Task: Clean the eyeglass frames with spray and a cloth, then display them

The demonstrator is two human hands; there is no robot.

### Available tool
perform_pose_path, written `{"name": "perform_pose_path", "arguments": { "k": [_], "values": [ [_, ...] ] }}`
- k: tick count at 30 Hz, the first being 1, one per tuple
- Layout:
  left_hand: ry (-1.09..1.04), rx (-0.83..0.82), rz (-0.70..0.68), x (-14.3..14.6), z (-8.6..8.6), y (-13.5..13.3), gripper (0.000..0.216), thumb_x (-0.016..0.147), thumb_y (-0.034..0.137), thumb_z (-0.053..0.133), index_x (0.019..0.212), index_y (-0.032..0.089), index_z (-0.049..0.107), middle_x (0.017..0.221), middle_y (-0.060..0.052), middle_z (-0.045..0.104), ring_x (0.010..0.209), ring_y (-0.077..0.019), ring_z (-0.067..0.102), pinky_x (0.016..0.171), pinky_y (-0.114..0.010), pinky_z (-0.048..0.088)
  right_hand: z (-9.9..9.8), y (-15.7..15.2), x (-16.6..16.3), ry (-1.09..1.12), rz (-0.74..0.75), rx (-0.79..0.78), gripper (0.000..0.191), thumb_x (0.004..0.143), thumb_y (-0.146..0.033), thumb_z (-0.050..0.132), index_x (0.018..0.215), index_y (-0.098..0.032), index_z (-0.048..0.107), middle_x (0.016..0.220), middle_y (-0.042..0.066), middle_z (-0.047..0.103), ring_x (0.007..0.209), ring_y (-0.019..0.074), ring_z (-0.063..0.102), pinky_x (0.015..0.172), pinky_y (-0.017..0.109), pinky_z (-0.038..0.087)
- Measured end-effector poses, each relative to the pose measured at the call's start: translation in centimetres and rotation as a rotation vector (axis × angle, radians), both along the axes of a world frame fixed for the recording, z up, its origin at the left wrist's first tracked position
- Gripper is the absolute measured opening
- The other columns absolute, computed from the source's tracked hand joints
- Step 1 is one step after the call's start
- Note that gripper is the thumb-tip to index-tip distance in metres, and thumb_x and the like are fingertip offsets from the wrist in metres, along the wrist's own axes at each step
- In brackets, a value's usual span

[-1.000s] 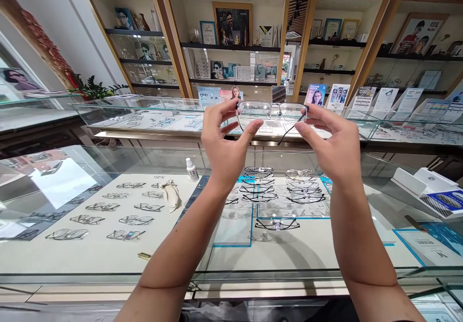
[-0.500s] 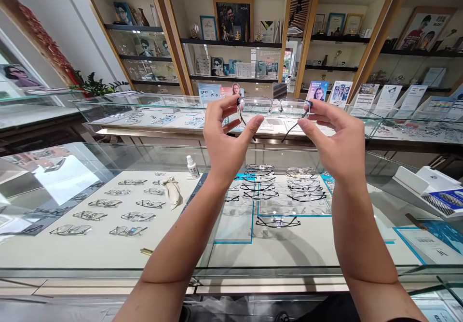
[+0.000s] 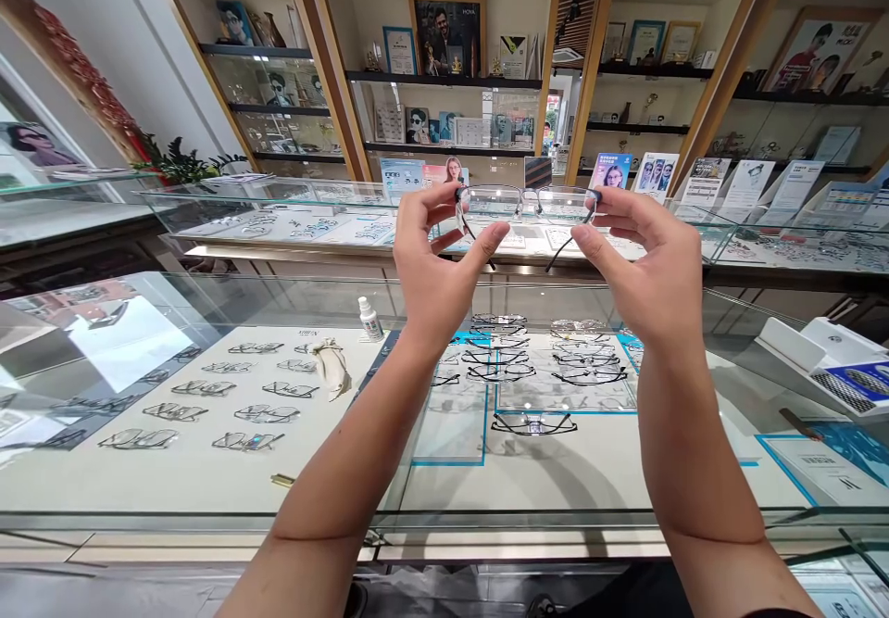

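Glasses [image 3: 542, 201] up at 12 o'clock. L hand [image 3: 439, 264] pinches the 9 o'clock end, R hand [image 3: 647, 264] the 3 o'clock end; can't quite tell if thumbs touch. Best: soft pinch, hold lvl.

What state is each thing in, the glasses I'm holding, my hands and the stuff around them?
Held glasses, lifted, arms not folded against the lenses
Left hand, gripping their left end
Right hand, gripping their right end
Spray bottle, upright
Cream cloth, crumpled
Leaflets, propped up
Nearest display glasses, set down; arms' position hard to tell
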State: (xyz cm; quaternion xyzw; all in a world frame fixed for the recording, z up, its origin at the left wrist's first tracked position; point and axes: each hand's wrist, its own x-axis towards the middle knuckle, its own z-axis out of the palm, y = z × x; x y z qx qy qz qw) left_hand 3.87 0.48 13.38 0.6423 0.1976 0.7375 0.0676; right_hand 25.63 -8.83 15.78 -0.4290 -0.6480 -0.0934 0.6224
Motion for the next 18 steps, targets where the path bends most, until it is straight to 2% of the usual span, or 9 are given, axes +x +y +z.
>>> {"name": "perform_pose_path", "arguments": {
  "k": [6, 18],
  "values": [
    [-0.011, -0.018, -0.014, 0.13, -0.07, -0.06, 0.058, 0.084, 0.060, 0.095, 0.130, 0.036, 0.069, 0.129, -0.006, 0.073, 0.116, -0.0244, 0.073, 0.087, -0.037, 0.068, -0.02, -0.09, 0.04, -0.007, -0.002, -0.010, 0.043, 0.099, -0.053, 0.078, 0.137, -0.031, 0.077, 0.135, 0.010, 0.081, 0.119, 0.0319, 0.078, 0.109, 0.060, 0.065],
    [-0.009, -0.014, -0.003, 0.19, 0.02, -0.20, 0.068, 0.078, 0.064, 0.098, 0.130, 0.033, 0.068, 0.126, -0.007, 0.074, 0.116, -0.0251, 0.074, 0.091, -0.038, 0.067, 0.00, -0.09, 0.05, 0.005, 0.009, -0.024, 0.048, 0.097, -0.057, 0.080, 0.139, -0.033, 0.076, 0.139, 0.009, 0.080, 0.123, 0.0336, 0.077, 0.108, 0.060, 0.066]
  ]
}}
